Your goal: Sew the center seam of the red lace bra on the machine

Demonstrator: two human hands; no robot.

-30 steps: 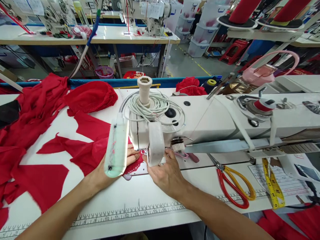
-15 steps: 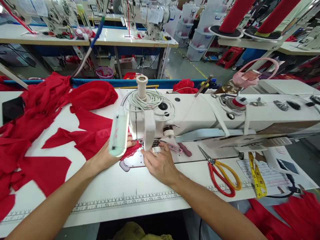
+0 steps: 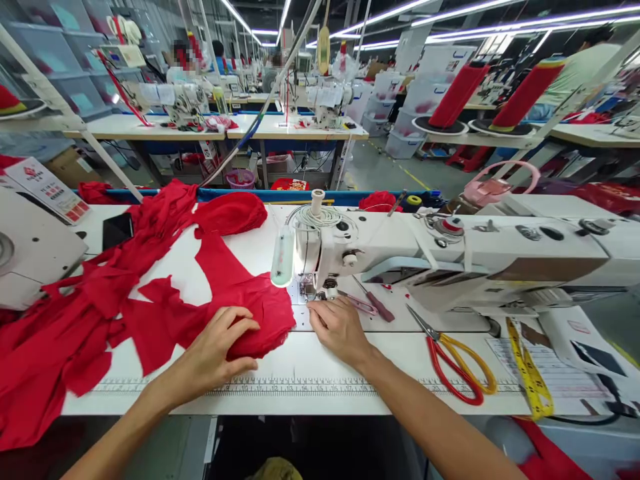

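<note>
Fabric [image 3: 270, 310], running eleven to five, lies at two o'clock from my nearer left hand [image 3: 223, 343], loosely spread; whether my curled right hand [image 3: 341, 328] grips anything, I can't tell.

The cloth [image 3: 267, 303] looks matt; the sewing machine [image 3: 390, 237] smooth, glossy.

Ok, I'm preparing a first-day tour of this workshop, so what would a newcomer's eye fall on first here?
Probably the bright red fabric spread over the left of the white table, with the left hand over it. Next might come the white sewing machine at centre-right, the right hand near its left end, then the red-and-yellow-handled scissors in front and two red thread cones at upper right.
</note>
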